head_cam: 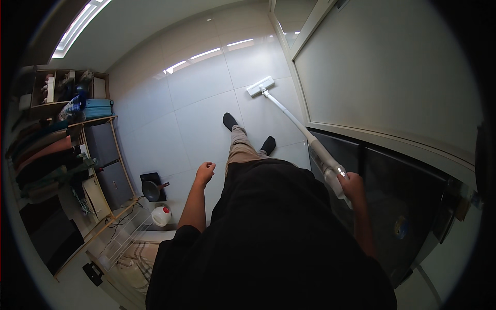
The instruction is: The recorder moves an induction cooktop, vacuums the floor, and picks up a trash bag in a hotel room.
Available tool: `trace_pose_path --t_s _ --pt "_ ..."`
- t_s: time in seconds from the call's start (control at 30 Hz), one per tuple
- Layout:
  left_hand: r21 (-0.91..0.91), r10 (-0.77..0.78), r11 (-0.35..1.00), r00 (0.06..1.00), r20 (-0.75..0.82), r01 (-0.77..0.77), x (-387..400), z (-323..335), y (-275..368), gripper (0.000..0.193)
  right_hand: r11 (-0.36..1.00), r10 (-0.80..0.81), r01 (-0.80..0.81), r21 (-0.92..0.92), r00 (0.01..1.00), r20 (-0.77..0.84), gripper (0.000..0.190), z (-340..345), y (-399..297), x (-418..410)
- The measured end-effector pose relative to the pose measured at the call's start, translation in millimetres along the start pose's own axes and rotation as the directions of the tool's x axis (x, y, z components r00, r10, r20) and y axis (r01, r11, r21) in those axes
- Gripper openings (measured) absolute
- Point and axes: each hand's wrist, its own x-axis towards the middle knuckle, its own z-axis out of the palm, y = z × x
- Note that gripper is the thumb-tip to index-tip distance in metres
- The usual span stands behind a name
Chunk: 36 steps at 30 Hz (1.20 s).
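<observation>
My right hand (352,186) is closed around the handle of a white and grey stick vacuum cleaner (322,152). Its long tube slants forward and to the left, and its flat white floor head (260,86) rests on the pale tiled floor (201,100), ahead of my feet in black socks. My left hand (205,173) hangs at my left side over the floor with its fingers curled, and I see nothing in it. The fine grip of my right fingers is partly hidden by the hand itself.
A frying pan (150,190) and a white jug with a red cap (161,216) stand at the left. Beyond them are a clothes rack with hanging clothes (42,155), grey boxes (104,155) and a blue suitcase (98,109). A dark glossy cabinet (395,193) and a sliding door panel (379,77) bound the right.
</observation>
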Motion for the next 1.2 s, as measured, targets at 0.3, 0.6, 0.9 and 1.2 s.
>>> trace_pose_path --t_s 0.3,0.6,0.9,1.2 --pt "0.118 0.007 0.993 1.0 0.019 -0.009 -15.4 73.5 -38.0 0.046 0.982 -0.143 0.14 -0.128 0.99 -0.017 0.045 44.4 18.8 40.4" --pt "0.014 0.091 0.996 0.995 -0.028 -0.091 -12.4 44.2 -0.8 0.046 0.999 -0.053 0.053 0.005 0.994 0.091 0.046 22.8 18.1 35.8" --pt "0.045 -0.037 0.998 0.999 -0.002 0.037 -7.4 29.7 -36.8 0.049 0.976 -0.152 0.164 -0.142 0.984 0.091 0.038 -28.1 -27.1 18.6" --pt "0.059 0.05 0.997 0.998 -0.027 -0.048 -5.0 -0.1 -31.1 0.05 0.917 -0.296 0.309 -0.253 0.951 0.09 0.044 29.2 -63.0 73.7"
